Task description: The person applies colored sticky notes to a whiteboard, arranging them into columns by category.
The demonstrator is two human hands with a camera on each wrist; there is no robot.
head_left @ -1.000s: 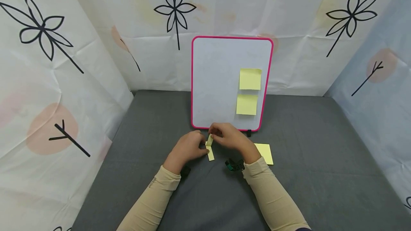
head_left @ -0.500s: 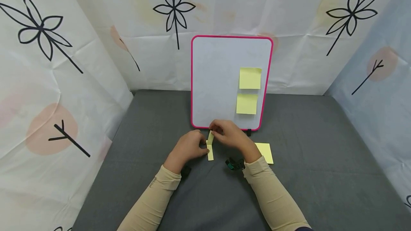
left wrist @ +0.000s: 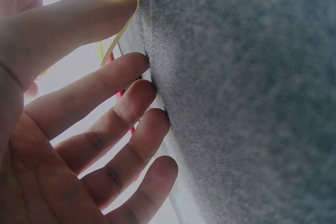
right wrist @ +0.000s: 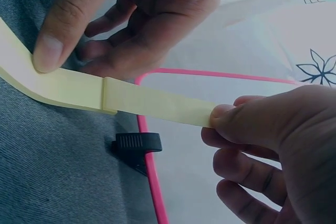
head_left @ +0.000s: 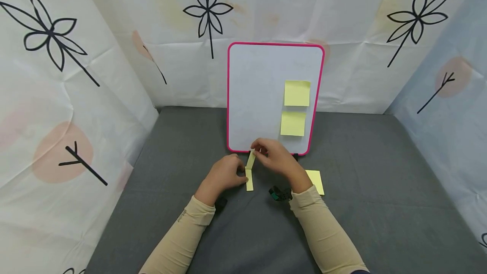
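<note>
In the head view, the left hand (head_left: 224,174) was on the grey tabletop (head_left: 171,160), with the narrow yellow pad (head_left: 249,181) at its three o'clock. The thumb of this hand touched the pad. The right hand (head_left: 274,155), at about two o'clock from the pad, held the far end of a yellow slip (head_left: 251,160), which rose from the far end of the pad toward one o'clock. Between twelve and one o'clock from the pad stood a whiteboard (head_left: 255,96) with pink rim, and on its right part were an upper note (head_left: 296,93) and a lower note (head_left: 293,123). A square note (head_left: 315,182) lay on the tabletop at four o'clock from the right hand, partly hidden by the arm.

In the left wrist view, the left grip was wide: the thumb pressed a yellow paper edge near twelve o'clock, while the other four fingers were spread apart, their tips at the tabletop.

In the right wrist view, the right grip was narrow, pinching the slip between thumb and finger. From there the slip ran toward ten o'clock to the pad, which was bent in a curve under the left thumb. A black foot (right wrist: 137,142) was fixed at the whiteboard's rim.
</note>
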